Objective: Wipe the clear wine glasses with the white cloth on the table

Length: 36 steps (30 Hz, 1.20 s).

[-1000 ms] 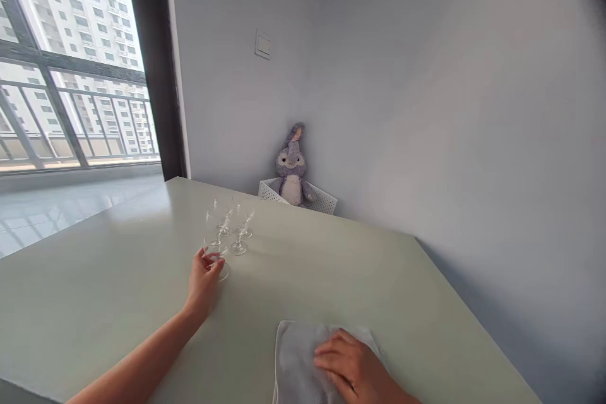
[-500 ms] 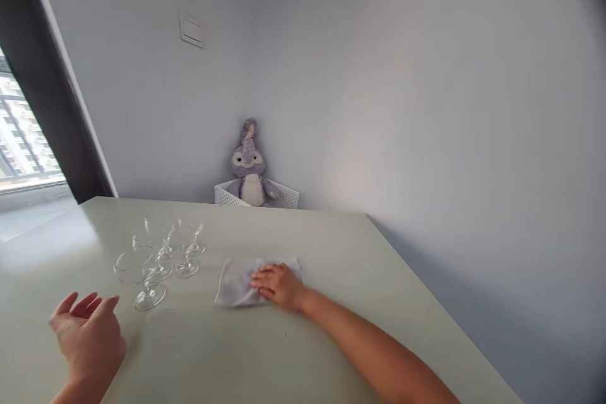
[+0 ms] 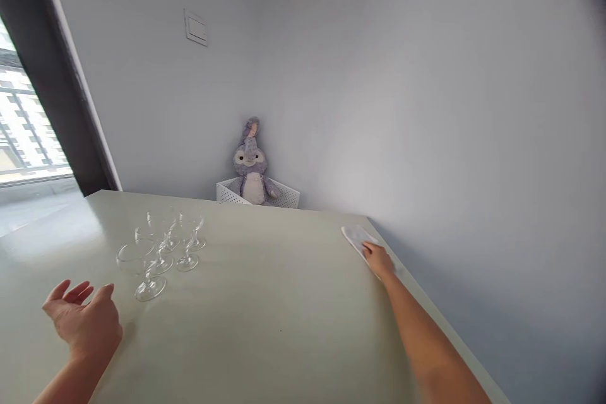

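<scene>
In the head view, a pale, greyish-white cloth lies flat near the far right corner of the table, close to its right edge. It looks thin and soft, with a whiter border along its left side; its near part is hidden under the right hand. That hand rests on it with bent fingers; whether they pinch the fabric, I cannot tell. The left hand is at the near left, fingers apart and loosely curled, near a group of clear stemmed glasses, upright, with wide bowls and round feet.
</scene>
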Each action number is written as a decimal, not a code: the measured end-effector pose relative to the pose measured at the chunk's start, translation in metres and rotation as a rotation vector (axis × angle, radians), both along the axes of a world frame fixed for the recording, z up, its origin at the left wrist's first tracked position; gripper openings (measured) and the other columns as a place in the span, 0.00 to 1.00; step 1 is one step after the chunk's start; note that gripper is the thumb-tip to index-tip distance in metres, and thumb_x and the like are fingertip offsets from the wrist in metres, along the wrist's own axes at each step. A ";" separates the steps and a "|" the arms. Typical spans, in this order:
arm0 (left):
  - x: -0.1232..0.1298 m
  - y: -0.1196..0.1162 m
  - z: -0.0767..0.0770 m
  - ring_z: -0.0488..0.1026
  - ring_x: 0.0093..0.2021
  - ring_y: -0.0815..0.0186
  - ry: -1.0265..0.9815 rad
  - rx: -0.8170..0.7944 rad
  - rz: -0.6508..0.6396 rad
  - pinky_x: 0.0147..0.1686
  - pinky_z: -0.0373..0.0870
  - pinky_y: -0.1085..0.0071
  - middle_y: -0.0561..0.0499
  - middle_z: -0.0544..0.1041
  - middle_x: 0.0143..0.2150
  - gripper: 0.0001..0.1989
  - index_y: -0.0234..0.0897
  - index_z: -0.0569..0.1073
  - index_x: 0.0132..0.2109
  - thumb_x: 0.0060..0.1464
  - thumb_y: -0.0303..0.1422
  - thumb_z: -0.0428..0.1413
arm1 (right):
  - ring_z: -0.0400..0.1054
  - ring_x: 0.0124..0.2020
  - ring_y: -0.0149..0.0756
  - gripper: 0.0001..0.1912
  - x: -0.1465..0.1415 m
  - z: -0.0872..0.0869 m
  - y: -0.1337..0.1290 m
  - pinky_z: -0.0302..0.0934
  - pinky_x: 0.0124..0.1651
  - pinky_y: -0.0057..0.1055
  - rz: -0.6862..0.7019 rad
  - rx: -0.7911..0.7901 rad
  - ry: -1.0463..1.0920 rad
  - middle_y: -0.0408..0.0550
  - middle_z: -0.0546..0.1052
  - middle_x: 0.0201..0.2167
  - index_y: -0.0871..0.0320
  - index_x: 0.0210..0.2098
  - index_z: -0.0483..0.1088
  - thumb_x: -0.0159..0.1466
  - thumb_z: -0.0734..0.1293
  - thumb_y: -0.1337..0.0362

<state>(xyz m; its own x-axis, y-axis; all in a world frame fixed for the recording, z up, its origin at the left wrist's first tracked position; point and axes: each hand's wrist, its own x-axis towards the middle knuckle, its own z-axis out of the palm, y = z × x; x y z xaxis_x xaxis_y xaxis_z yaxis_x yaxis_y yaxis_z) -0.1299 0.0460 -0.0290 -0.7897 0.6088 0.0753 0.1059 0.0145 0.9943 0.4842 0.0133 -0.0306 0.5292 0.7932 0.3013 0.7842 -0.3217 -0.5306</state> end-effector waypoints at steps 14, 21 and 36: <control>0.041 -0.026 0.021 0.63 0.38 0.67 0.212 0.215 -0.071 0.38 0.62 0.68 0.50 0.65 0.45 0.23 0.43 0.61 0.51 0.45 0.30 0.52 | 0.59 0.48 0.51 0.24 -0.049 -0.031 -0.092 0.59 0.41 0.40 0.045 -0.359 -0.378 0.49 0.66 0.51 0.53 0.51 0.66 0.61 0.51 0.52; 0.051 -0.039 0.022 0.61 0.34 0.68 0.351 0.370 -0.036 0.38 0.61 0.69 0.51 0.65 0.41 0.15 0.40 0.64 0.45 0.47 0.29 0.51 | 0.66 0.37 0.40 0.20 -0.172 -0.011 -0.047 0.59 0.32 0.33 0.218 -0.380 -0.472 0.54 0.65 0.44 0.55 0.52 0.62 0.65 0.51 0.59; 0.074 -0.055 0.018 0.64 0.32 0.70 -0.005 0.421 -0.362 0.32 0.62 0.75 0.53 0.66 0.34 0.08 0.41 0.66 0.40 0.49 0.31 0.51 | 0.67 0.36 0.34 0.16 -0.199 -0.022 -0.023 0.52 0.27 0.28 0.358 -0.248 -0.270 0.45 0.67 0.43 0.51 0.46 0.66 0.64 0.53 0.58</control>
<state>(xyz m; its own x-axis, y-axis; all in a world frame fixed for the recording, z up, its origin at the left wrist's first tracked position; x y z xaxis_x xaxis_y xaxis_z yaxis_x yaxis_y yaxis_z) -0.0557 -0.0087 -0.0111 -0.5362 0.7597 0.3678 0.0260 -0.4207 0.9068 0.2850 -0.0098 -0.0522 0.1409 0.9754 0.1696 0.9668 -0.0987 -0.2356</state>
